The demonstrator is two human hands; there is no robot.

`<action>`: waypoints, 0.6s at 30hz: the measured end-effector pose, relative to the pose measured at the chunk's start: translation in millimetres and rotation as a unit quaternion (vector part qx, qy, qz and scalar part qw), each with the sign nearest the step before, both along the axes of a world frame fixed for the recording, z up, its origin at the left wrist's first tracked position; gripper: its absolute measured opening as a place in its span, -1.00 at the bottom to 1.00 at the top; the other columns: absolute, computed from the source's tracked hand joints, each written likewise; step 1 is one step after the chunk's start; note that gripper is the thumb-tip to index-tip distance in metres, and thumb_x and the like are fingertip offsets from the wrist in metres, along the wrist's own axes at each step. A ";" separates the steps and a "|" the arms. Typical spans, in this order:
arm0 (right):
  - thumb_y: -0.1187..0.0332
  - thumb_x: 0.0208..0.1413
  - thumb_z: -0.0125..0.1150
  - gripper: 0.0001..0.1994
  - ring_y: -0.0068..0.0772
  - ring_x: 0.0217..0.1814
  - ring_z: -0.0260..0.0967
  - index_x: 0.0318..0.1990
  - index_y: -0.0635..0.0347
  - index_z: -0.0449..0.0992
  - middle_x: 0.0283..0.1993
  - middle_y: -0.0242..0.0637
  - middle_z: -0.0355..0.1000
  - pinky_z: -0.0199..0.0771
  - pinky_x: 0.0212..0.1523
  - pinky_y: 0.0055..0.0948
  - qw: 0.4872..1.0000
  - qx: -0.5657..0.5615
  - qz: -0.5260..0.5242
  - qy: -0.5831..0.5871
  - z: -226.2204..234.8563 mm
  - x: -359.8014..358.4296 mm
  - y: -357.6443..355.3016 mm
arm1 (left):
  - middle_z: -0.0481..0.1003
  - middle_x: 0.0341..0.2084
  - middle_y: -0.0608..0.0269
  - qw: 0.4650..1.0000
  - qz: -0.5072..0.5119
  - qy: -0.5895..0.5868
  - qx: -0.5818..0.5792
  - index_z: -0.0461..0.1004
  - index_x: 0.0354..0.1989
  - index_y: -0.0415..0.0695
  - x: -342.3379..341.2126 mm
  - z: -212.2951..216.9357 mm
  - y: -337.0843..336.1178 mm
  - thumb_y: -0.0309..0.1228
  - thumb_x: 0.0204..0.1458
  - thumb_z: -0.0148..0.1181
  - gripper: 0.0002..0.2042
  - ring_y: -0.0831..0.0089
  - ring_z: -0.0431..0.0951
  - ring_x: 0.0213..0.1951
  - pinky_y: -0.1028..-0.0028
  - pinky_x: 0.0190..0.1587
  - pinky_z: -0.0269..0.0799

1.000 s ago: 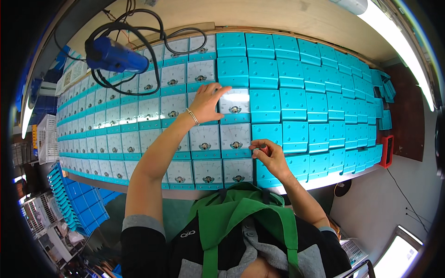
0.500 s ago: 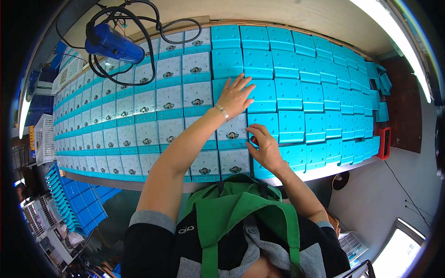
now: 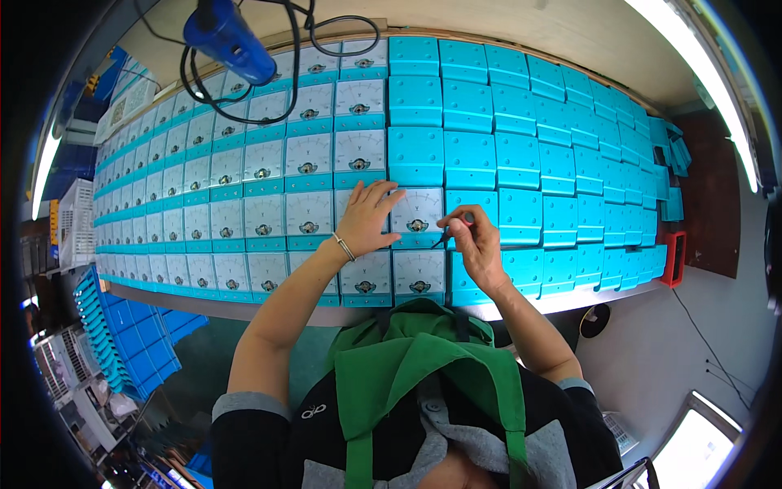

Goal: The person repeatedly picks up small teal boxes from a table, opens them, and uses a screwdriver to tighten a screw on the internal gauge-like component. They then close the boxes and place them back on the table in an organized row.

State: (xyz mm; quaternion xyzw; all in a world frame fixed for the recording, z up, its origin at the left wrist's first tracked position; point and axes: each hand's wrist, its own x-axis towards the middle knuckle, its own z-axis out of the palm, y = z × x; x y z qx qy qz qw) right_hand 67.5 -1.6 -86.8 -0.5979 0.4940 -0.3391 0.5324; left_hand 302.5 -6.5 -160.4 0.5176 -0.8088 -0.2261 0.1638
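Note:
White-faced analog panel meters with teal bases lie in rows under my hands. My left hand [image 3: 368,220] rests with fingers spread over one meter, its fingertips beside the neighbouring panel meter [image 3: 418,213]. My right hand [image 3: 479,248] is closed in a pinch on a small screwdriver [image 3: 444,240] with a red end and a dark shaft. The shaft points down and left at the lower teal edge of that neighbouring meter; whether its tip touches is too small to tell. Just right of it sits a plain teal cover [image 3: 471,200], partly behind my right hand.
Teal covers [image 3: 521,151] fill the table's right half in rows. A blue power tool [image 3: 232,45] with a looping black cable hangs above the far left meters. A red holder [image 3: 674,259] is at the right end, and blue crates [image 3: 138,342] stand lower left.
My left hand has moved nearer and leftward, off a teal cover onto a meter. The screwdriver shaft in my right hand now shows, angled toward a meter's edge. The whole view has shifted slightly.

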 end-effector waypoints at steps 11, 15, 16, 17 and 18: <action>0.58 0.09 0.11 -0.71 -0.52 -0.36 0.42 -0.02 0.31 0.31 -0.15 -0.15 0.44 0.49 -0.36 -0.56 0.987 0.080 -0.066 -0.122 22.0 -20.0 47.2 | 0.33 -0.02 0.06 0.991 -0.116 -0.064 -0.014 0.43 -0.07 -0.13 -67.2 59.5 -31.6 -0.22 -0.29 0.33 -0.47 0.11 0.30 0.05 0.14 0.07 0.21; 0.59 0.05 0.17 -0.77 -0.53 -0.35 0.47 -0.11 0.34 0.39 -0.28 -0.20 0.48 0.53 -0.33 -0.56 0.999 0.001 -0.030 -0.039 13.3 -20.3 65.1 | 0.32 0.05 0.05 0.979 -0.066 -0.029 -0.189 0.37 0.05 -0.12 -94.1 11.0 -42.1 -0.15 -0.15 0.26 -0.45 0.10 0.28 0.10 0.10 0.10 0.18; 0.58 0.05 0.18 -0.78 -0.54 -0.37 0.47 -0.13 0.34 0.40 -0.32 -0.21 0.49 0.53 -0.33 -0.56 0.999 -0.034 -0.024 -0.011 10.6 -21.3 69.2 | 0.32 0.05 0.05 0.978 -0.048 -0.020 -0.200 0.35 0.07 -0.12 -94.8 5.4 -39.5 -0.15 -0.12 0.24 -0.45 0.10 0.27 0.11 0.09 0.11 0.17; 0.57 0.05 0.20 -0.80 -0.55 -0.38 0.47 -0.15 0.34 0.42 -0.38 -0.24 0.49 0.51 -0.34 -0.56 0.999 -0.017 -0.042 -0.016 16.0 -19.8 73.0 | 0.31 0.06 0.06 0.977 -0.034 -0.010 -0.208 0.34 0.09 -0.11 -95.6 6.3 -34.5 -0.15 -0.09 0.22 -0.45 0.09 0.26 0.12 0.09 0.13 0.16; 0.57 0.05 0.20 -0.80 -0.54 -0.39 0.46 -0.16 0.34 0.42 -0.37 -0.24 0.49 0.50 -0.35 -0.56 0.999 -0.013 -0.046 -0.017 15.2 -21.2 76.9 | 0.31 0.07 0.06 0.976 -0.018 -0.001 -0.217 0.32 0.11 -0.11 -94.8 7.4 -28.2 -0.14 -0.06 0.20 -0.45 0.09 0.25 0.13 0.08 0.14 0.15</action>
